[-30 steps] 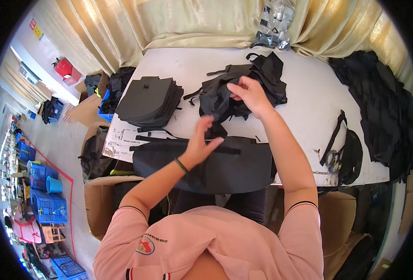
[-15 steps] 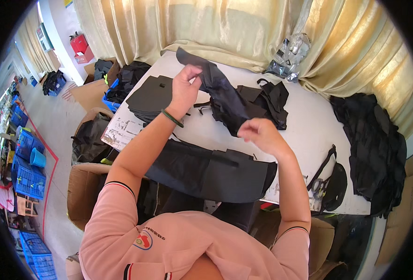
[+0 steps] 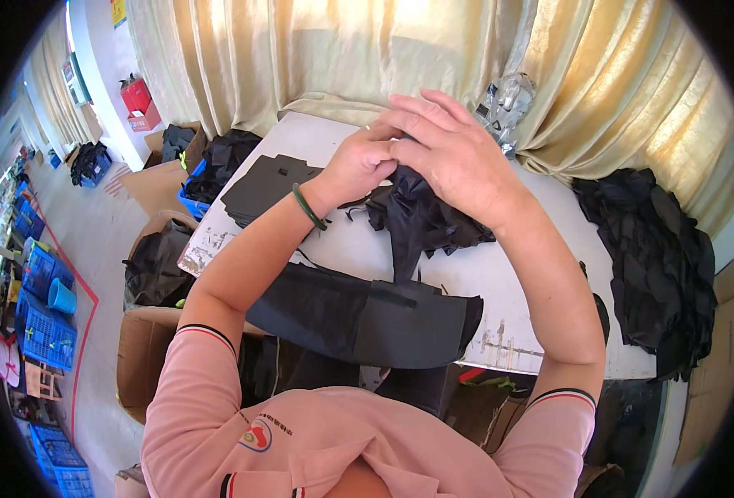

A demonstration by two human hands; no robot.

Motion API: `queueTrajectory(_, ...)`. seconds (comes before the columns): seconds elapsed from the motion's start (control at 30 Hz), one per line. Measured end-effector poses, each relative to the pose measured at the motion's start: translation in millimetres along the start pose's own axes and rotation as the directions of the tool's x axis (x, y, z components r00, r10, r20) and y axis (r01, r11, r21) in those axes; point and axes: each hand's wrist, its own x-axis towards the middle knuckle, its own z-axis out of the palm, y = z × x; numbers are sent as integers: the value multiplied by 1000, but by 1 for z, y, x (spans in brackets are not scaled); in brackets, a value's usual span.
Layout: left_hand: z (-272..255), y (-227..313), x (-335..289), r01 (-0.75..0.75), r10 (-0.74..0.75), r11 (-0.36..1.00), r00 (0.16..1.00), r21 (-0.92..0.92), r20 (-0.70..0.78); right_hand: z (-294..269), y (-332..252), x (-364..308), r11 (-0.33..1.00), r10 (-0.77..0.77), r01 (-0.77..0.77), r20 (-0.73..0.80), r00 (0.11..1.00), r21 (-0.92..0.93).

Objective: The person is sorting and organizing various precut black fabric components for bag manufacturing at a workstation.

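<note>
My left hand (image 3: 362,166), with a dark green bangle at its wrist, pinches a limp black fabric piece (image 3: 408,222) above the far half of the table. The cloth hangs down toward me in a narrowing tail. My right hand (image 3: 458,158) is up against the left one over the top of the cloth, its fingers stretched out; its palm side is hidden. Beneath and behind the cloth lies a heap of black fabric pieces (image 3: 465,229). Closer to me, a long black curved fabric piece (image 3: 313,303) with a stiffer panel (image 3: 408,324) lies along the near table edge.
A stack of flat black panels (image 3: 259,189) sits at the left of the white table (image 3: 516,286). A large black fabric pile (image 3: 649,257) covers its right end. Behind are a clear plastic bag (image 3: 506,104) and curtains (image 3: 342,58). Cardboard boxes (image 3: 147,353) stand at the left.
My right hand has risen and moved left to meet my left hand. The fabric, stretched diagonally before, now hangs down. My left hand has shifted slightly right and away from me.
</note>
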Motion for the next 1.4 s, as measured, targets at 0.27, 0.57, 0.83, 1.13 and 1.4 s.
queueTrajectory(0.27, -16, -26, -11, 314, -331, 934, 940, -168, -79, -27, 25, 22, 955, 261, -239, -117, 958, 174)
queueTrajectory(0.57, -10, 51, 5, 388, -490, 850, 830, -356, -267, -32, 39, 37, 932, 359, -357, -260, 896, 57)
queueTrajectory(0.83, 25, 15, 2, 505, -555, 815, 821, -283, -134, -45, -1, 65, 958, 287, -285, -171, 942, 36)
queueTrajectory(1.13, 4, 19, -22, 513, -501, 539, 833, -668, 236, -47, 6, 48, 910, 411, -399, -136, 901, 107)
queueTrajectory(1.4, 6, -1, -41, 612, -634, 767, 769, -192, -85, -69, -3, 40, 930, 363, -339, -208, 908, 140)
